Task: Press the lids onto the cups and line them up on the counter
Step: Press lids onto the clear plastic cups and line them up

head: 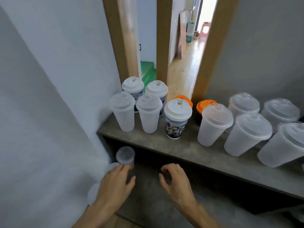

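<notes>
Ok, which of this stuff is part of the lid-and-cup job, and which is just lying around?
Job: frosted lidded cups, printed cup, orange-lidded cups, counter, clear stack below, left hand, right hand.

Lying about: green bag, red stool down the corridor.

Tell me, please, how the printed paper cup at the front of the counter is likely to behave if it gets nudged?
The printed cup is tall with a narrow base and a wide white lid, so it probably tips rather than slides. Nothing shows that it is filled; if empty, it is probably light. It stands near the counter edge, so it could fall off.
</notes>
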Available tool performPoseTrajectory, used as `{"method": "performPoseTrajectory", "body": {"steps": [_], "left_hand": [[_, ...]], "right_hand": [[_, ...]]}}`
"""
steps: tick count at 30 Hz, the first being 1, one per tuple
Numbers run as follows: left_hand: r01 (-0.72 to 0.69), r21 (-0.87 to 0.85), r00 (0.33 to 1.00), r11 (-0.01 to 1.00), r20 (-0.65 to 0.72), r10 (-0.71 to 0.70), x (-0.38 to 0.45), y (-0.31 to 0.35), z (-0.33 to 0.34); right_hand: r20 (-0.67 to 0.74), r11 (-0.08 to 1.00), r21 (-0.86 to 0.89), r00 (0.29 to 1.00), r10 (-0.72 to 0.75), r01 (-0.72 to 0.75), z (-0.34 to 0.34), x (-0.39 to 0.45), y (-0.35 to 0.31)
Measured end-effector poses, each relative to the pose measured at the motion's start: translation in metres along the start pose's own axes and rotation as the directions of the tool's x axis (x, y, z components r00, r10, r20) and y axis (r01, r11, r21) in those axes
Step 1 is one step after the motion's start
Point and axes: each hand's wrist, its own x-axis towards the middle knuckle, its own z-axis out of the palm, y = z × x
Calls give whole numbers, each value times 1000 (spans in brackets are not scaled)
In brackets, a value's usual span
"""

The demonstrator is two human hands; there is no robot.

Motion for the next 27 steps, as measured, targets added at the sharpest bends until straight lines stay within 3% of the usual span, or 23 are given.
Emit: {"method": "performPoseTrajectory", "body": {"steps": [3, 8, 11, 14, 20, 24, 27], "left_hand": [[130, 45, 991, 991, 12, -130, 7, -58, 19], [203, 67, 963, 977, 170, -211, 35, -113, 37], [174, 45, 924, 984, 339, -179, 55, -128, 51], [124, 26, 885, 992, 449, -123, 64, -133, 63], [52, -83, 932, 995, 361, -19, 59, -121, 61], [49, -323, 946, 945, 320, 60, 39, -80, 27], [-131, -397, 936, 908, 253, 245, 23, -41, -3]], "right_hand": [[260, 995, 50, 963, 71, -86, 51, 13, -23], [574, 968, -26, 789, 219, -249, 124, 33, -48], [652, 948, -106, 699, 294, -300, 154, 39, -43], [663, 922, -116, 663, 348, -369, 168, 39, -38], [615, 887, -4, 698, 366, -462, 165, 26, -39], [517, 865, 187, 795, 317, -466, 114, 6, -43], [364, 887, 235, 882, 300, -398, 64, -17, -40]]}}
